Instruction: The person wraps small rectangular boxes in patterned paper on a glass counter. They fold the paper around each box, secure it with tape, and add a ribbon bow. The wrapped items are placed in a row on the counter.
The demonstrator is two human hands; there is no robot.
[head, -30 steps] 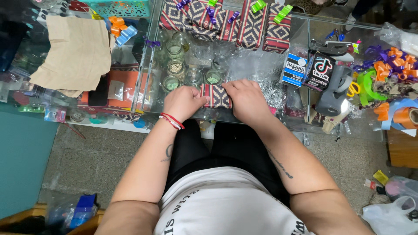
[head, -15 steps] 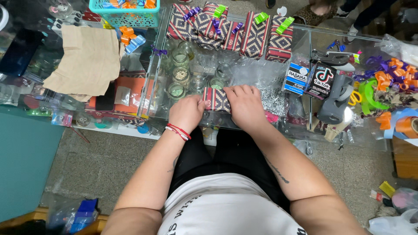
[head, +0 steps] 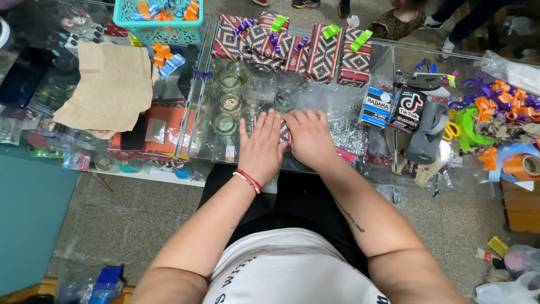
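Note:
Both my hands press on a small parcel point(head: 284, 131) in red, black and white patterned paper, lying on the glass counter point(head: 360, 163). My left hand point(head: 260, 147), with red bands at the wrist, lies flat over the parcel's left part. My right hand point(head: 308, 137) covers its right part, fingers bent over the top edge. Only a narrow strip of the parcel shows between them. Beyond my hands stand several small glass jars point(head: 229, 104). A row of wrapped boxes point(head: 292, 48) in the same paper, topped with purple and green bows, stands at the far edge.
A brown paper sheet point(head: 109, 87) lies at the left, with a teal basket point(head: 159, 19) of ribbon bows above it. Two small printed boxes point(head: 394, 107), a grey tape dispenser point(head: 426, 132) and coloured ribbons point(head: 495, 107) crowd the right. Other people's feet point(head: 402, 22) show beyond the counter.
My view has drifted so the counter sits lower in frame. My hands have closed in over the parcel, the left now flat on it.

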